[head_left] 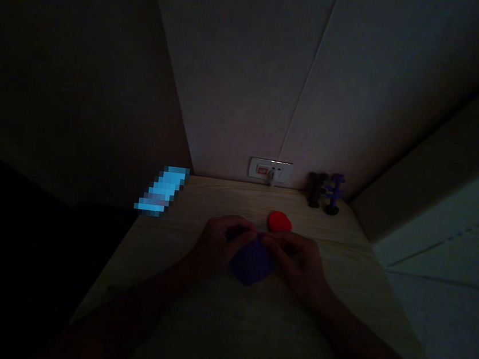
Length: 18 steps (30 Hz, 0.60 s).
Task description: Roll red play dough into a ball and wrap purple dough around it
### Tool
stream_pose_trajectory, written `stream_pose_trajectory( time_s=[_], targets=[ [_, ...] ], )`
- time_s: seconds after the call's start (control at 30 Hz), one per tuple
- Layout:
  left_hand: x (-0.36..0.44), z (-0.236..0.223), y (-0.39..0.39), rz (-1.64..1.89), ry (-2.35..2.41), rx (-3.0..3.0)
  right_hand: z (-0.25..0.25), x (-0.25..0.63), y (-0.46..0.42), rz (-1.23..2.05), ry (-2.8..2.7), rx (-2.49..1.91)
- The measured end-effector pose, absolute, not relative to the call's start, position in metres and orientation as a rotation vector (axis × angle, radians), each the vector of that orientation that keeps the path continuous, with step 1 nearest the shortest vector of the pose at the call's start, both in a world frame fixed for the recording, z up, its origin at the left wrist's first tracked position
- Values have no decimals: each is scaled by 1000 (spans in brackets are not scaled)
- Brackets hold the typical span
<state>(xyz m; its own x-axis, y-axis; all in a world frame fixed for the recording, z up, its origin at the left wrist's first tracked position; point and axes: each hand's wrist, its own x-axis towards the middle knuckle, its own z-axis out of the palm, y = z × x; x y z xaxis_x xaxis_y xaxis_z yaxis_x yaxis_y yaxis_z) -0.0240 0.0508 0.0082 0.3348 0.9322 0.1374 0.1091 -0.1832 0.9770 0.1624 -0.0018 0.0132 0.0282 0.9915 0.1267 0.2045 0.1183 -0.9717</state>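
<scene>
The room is dim. My left hand and my right hand meet over a flat purple lump of soft clay-like material on a light wooden table. Both hands curl their fingers onto the lump's far edge and pinch it. A red lump of similar material lies just beyond my right hand, untouched.
A wall socket plate sits at the back of the table. Two small dark and purple peg-like stands are at the back right corner. A blurred bright blue object lies at the table's left edge. A pale surface lies to the right.
</scene>
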Motion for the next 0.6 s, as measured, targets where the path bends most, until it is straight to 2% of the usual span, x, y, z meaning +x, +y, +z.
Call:
stream_pose_trajectory(
  time_s=[0.6],
  targets=[
    [-23, 14, 48, 945, 928, 1684, 15, 161, -3, 972, -1429, -1278]
  ],
)
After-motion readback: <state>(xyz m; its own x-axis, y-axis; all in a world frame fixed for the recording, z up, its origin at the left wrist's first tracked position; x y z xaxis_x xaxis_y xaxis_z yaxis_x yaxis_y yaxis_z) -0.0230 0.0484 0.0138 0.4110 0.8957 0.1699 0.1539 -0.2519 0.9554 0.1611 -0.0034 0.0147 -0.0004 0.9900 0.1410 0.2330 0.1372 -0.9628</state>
